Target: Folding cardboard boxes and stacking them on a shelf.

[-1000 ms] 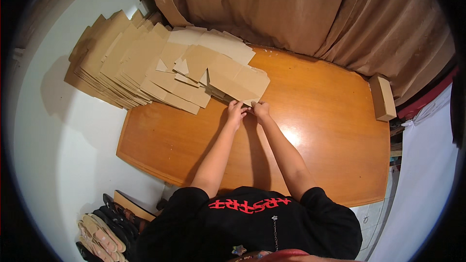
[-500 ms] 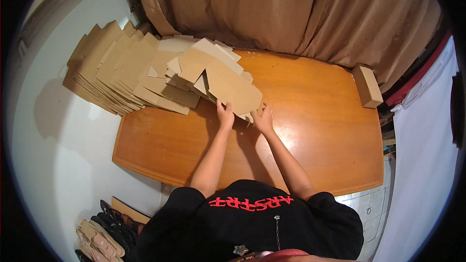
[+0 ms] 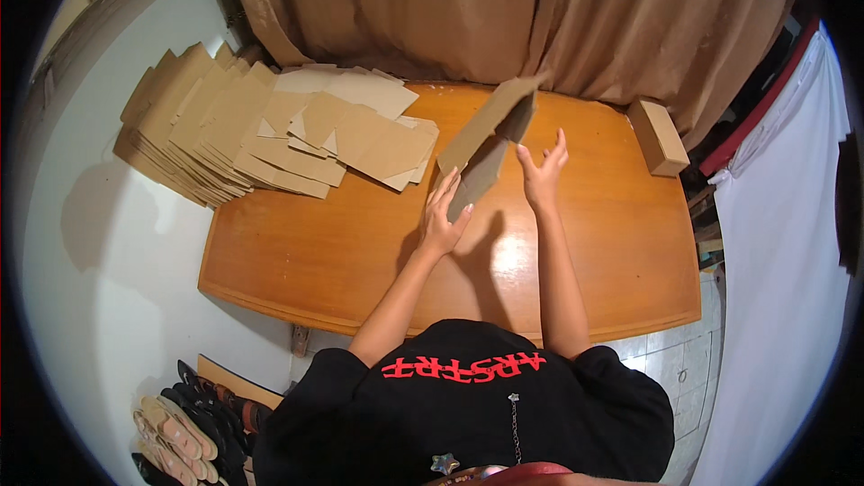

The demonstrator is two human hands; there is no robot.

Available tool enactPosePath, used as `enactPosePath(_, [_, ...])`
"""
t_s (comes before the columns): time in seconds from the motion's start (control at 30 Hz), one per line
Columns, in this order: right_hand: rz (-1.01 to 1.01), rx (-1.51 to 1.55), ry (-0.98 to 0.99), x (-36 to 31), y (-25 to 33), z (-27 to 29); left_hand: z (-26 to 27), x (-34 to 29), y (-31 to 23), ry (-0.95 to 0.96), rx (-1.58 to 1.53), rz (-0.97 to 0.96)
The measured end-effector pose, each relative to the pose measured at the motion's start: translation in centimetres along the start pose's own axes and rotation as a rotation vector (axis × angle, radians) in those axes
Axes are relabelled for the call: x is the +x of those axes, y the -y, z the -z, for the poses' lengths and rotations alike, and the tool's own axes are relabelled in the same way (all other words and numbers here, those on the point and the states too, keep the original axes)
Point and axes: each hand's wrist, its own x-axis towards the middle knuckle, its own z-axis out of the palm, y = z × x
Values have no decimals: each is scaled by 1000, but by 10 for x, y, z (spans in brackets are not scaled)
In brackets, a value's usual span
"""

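Note:
A folded brown cardboard box (image 3: 490, 126) stands tilted above the middle of the table, its two panels spread apart with a dark gap between them. My left hand (image 3: 441, 220) grips its near lower end, fingers along the left panel and thumb on the other side. Beside the box's right edge, my right hand (image 3: 544, 175) is raised with thumb and fingers apart, holding nothing. To the left lies a loose pile of flattened cardboard boxes (image 3: 373, 144), some overlapping at angles.
Many more flat boxes (image 3: 193, 121) lean in a slanted row against the white wall at the far left. An assembled small box (image 3: 657, 139) stands at the table's (image 3: 612, 252) right end. A brown curtain (image 3: 405, 9) hangs behind; sandals (image 3: 175, 441) sit at lower left.
The box has come off the pile to the right and been turned up, its panels now parted. My right hand has let go and risen; my left hand has shifted right with the box.

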Motion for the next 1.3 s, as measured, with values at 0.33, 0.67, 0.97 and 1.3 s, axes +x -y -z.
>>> enactPosePath(0.33, [-294,-287,-22,-35,-57,102,-22,12,-31,220,75,70])
enactPosePath(0.67, [-128,-690,-81,-8,-98,151,-12,44,-36,338,123,235])
enactPosePath(0.97, [-340,-310,156,-15,-46,169,22,68,-5,686,36,666])
enactPosePath(1.3, [-188,-503,224,-33,-121,176,13,64,31,838,168,699])
